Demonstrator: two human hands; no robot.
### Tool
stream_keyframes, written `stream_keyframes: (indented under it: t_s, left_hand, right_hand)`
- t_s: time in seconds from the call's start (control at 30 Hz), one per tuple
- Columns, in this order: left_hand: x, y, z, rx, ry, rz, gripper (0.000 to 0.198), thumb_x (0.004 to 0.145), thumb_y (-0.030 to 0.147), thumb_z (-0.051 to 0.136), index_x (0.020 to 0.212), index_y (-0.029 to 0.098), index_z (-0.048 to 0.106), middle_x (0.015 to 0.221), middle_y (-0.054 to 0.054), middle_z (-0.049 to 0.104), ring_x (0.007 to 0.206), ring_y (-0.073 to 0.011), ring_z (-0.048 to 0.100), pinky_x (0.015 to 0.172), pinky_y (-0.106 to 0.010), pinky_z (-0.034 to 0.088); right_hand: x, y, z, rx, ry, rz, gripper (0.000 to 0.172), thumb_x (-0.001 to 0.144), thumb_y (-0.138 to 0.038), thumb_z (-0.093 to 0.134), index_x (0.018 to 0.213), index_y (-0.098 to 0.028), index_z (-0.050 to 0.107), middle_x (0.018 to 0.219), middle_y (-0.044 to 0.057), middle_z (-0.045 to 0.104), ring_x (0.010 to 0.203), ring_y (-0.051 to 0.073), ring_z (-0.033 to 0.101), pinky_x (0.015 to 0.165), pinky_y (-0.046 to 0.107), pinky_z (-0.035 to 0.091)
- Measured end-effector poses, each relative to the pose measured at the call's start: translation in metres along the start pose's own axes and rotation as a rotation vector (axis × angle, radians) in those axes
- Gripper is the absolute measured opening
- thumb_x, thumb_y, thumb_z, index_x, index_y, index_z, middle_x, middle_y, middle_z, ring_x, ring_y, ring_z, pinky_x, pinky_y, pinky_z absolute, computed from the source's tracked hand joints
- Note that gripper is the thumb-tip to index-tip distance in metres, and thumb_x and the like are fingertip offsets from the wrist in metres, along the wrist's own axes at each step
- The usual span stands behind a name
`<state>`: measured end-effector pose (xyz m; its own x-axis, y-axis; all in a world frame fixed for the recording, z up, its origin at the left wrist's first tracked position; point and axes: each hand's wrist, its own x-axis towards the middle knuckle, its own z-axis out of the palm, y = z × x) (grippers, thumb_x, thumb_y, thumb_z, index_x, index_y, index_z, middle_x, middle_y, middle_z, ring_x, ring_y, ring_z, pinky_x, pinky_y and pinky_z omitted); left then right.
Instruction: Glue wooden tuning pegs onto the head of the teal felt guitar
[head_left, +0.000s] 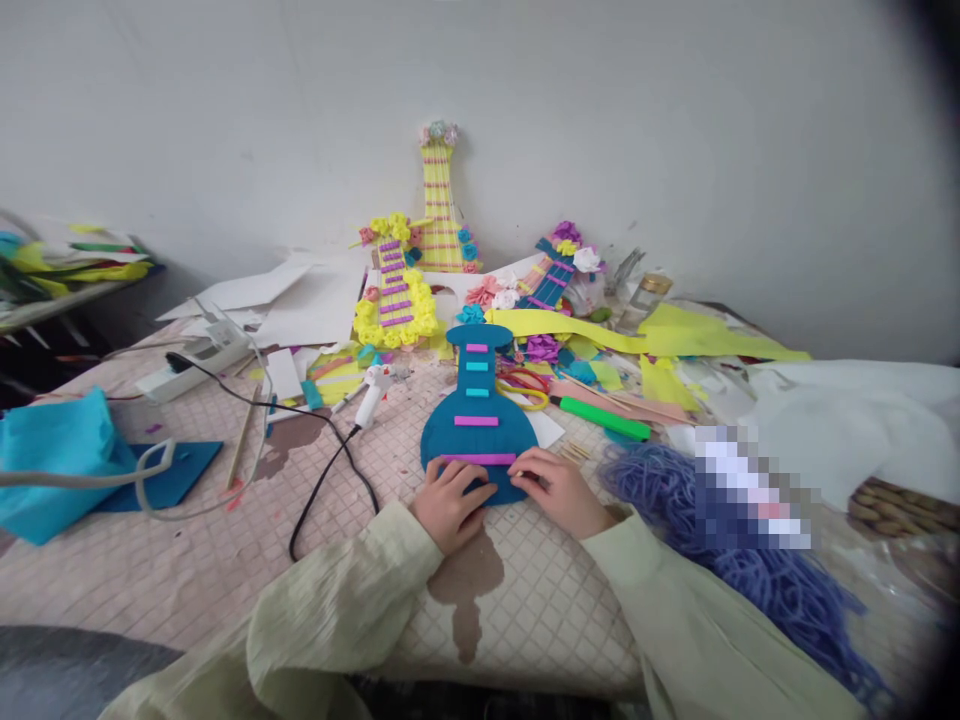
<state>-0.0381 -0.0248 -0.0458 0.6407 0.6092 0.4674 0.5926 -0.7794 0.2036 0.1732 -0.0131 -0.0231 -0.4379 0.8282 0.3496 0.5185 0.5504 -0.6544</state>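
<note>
Between my sleeves (345,580) the tablecloth (540,600) lies open up to the blue cut-out (480,438), so either hand could draw straight back toward me. Outside my left hand (452,503) a strip of cloth gives room, but the black cord (315,413) of the white glue gun (370,402) loops across a wide sweep; outside my right hand (559,490) the wooden sticks (576,452), green tool (604,418) and purple yarn (667,495) crowd me, with a gap by that sleeve I can't quite judge. Ahead, the yellow strip (574,325) and yellow-frilled guitar shape (394,300) block a low reach.
</note>
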Motion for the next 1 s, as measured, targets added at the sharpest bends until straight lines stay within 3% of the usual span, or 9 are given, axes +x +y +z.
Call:
stream_keyframes:
  t_s: [0.47,0.83,0.9,1.0]
  left_hand:
    - [0.004,0.001,-0.006,0.000,-0.034,0.011,0.028,0.078,0.018,0.047,0.103,0.020,0.059,0.101,-0.007,0.059,0.095,-0.0223,0.050,0.084,-0.042,0.031]
    - [0.002,0.003,-0.008,-0.034,0.036,0.011,0.026,0.078,0.021,0.048,0.100,0.022,0.062,0.097,-0.007,0.061,0.091,-0.0216,0.052,0.083,-0.042,0.033]
    - [0.004,-0.004,-0.014,-0.133,0.114,-0.100,0.023,0.080,0.025,0.048,0.097,0.024,0.063,0.098,-0.006,0.061,0.092,-0.0215,0.053,0.087,-0.044,0.032]
    - [0.012,-0.028,-0.023,-0.395,0.311,-0.492,0.025,0.078,0.030,0.051,0.099,0.023,0.063,0.112,-0.008,0.056,0.109,-0.0246,0.047,0.097,-0.046,0.028]
  right_hand:
    - [-0.008,-0.003,0.008,-0.026,0.041,-0.020,0.022,0.084,-0.017,0.044,0.097,-0.022,0.061,0.093,0.007,0.062,0.085,0.017,0.060,0.078,0.032,0.049]
    - [-0.008,-0.006,0.014,0.015,0.120,0.020,0.017,0.084,-0.025,0.046,0.081,-0.022,0.063,0.083,0.005,0.063,0.079,0.017,0.059,0.073,0.031,0.048]
    - [-0.008,-0.003,0.012,0.031,0.197,0.062,0.017,0.083,-0.030,0.047,0.079,-0.022,0.062,0.083,0.006,0.063,0.082,0.019,0.059,0.077,0.034,0.048]
    - [-0.007,0.005,0.008,0.067,0.350,0.169,0.025,0.084,-0.039,0.045,0.079,-0.020,0.059,0.091,0.010,0.063,0.090,0.023,0.058,0.083,0.041,0.046]
